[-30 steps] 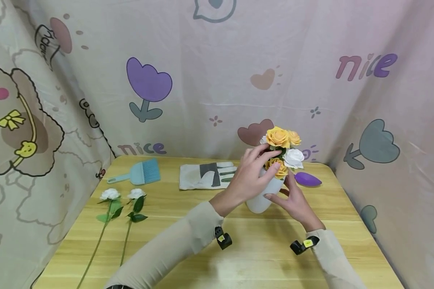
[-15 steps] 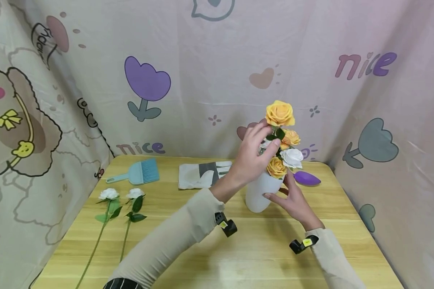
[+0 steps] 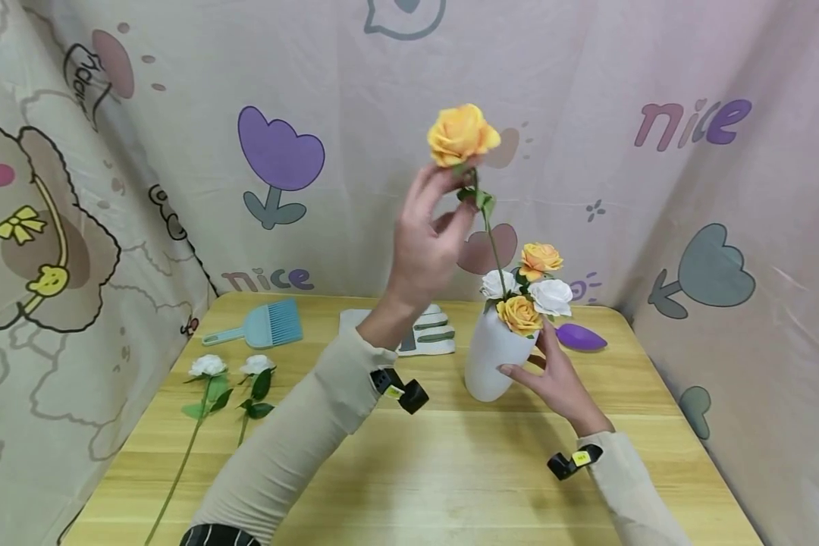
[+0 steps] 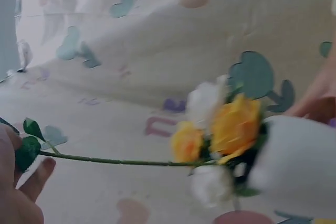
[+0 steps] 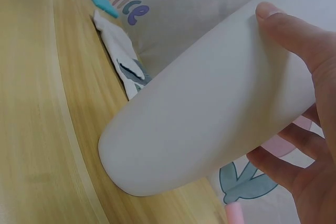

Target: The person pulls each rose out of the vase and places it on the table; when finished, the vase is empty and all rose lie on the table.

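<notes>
My left hand pinches the upper stem of a yellow rose, raised above the white vase. The rose's green stem slants down among the other blooms at the vase mouth, and its lower end is hidden there. Two more yellow roses and two white roses stand in the vase. Low on the right, my right hand grips the vase, thumb on the near side and fingers round the far side, as the right wrist view shows. The vase stands slightly tilted on the table.
Two white roses with long stems lie on the table at the left. Behind them is a blue dustpan and brush. A white and grey glove lies at the back, and a purple scoop-like object right of the vase.
My left hand has risen and moved left, drawing one yellow rose upward from the bunch. The right hand has stayed on the vase.
</notes>
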Motion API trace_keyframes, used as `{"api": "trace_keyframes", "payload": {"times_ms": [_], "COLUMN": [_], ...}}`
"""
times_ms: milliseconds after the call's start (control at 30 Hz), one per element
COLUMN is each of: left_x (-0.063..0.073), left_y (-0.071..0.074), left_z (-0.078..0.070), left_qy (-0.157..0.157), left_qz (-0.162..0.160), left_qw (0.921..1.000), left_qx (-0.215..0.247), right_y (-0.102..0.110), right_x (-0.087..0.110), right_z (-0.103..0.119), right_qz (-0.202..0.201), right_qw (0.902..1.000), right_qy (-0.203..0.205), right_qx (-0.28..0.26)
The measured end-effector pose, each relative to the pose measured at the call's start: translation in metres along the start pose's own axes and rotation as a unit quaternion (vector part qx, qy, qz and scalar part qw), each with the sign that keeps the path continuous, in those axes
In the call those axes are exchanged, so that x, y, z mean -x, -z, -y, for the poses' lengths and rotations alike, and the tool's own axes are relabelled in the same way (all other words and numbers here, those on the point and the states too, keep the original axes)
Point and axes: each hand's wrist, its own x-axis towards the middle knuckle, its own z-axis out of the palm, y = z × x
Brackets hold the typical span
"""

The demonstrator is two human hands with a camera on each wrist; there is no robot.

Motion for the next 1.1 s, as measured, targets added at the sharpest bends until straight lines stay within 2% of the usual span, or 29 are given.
{"api": "trace_keyframes", "payload": {"times_ms": [167, 267, 433, 533, 667, 833, 900, 1000, 1033, 1100], "left_x": [-0.015, -0.017, -0.004, 0.012, 0.038, 0.071, 0.086, 0.112, 0.122, 0.143], "left_y": [0.026, 0.048, 0.094, 0.125, 0.164, 0.200, 0.210, 0.220, 0.223, 0.226], "left_z": [-0.010, -0.013, -0.009, -0.003, 0.004, 0.014, 0.019, 0.030, 0.034, 0.043], "left_qy": [-0.022, -0.015, 0.016, 0.050, 0.129, 0.228, 0.269, 0.322, 0.333, 0.344], "left_qz": [-0.051, -0.065, -0.048, -0.022, 0.020, 0.078, 0.107, 0.153, 0.168, 0.193], "left_qw": [0.9984, 0.9977, 0.9933, 0.9828, 0.9580, 0.9252, 0.9071, 0.8736, 0.8618, 0.8450], "left_qx": [0.012, -0.014, -0.104, -0.177, -0.255, -0.293, -0.306, -0.332, -0.343, -0.361], "right_y": [-0.001, -0.001, -0.003, -0.003, -0.002, -0.001, -0.001, -0.001, -0.001, -0.002], "right_x": [0.001, 0.001, 0.002, 0.002, 0.002, 0.002, 0.002, 0.002, 0.002, 0.001], "right_z": [0.001, 0.002, 0.003, 0.005, 0.006, 0.004, 0.003, 0.003, 0.003, 0.003], "right_qz": [0.001, 0.001, 0.002, 0.002, 0.002, 0.004, 0.002, 0.000, 0.001, 0.001], "right_qw": [1.0000, 0.9999, 1.0000, 1.0000, 1.0000, 1.0000, 1.0000, 1.0000, 1.0000, 1.0000], "right_qy": [-0.005, -0.011, -0.006, -0.002, 0.002, 0.000, -0.002, -0.005, -0.005, -0.003], "right_qx": [-0.003, -0.003, 0.002, 0.000, -0.003, -0.004, -0.003, -0.003, -0.003, -0.003]}}
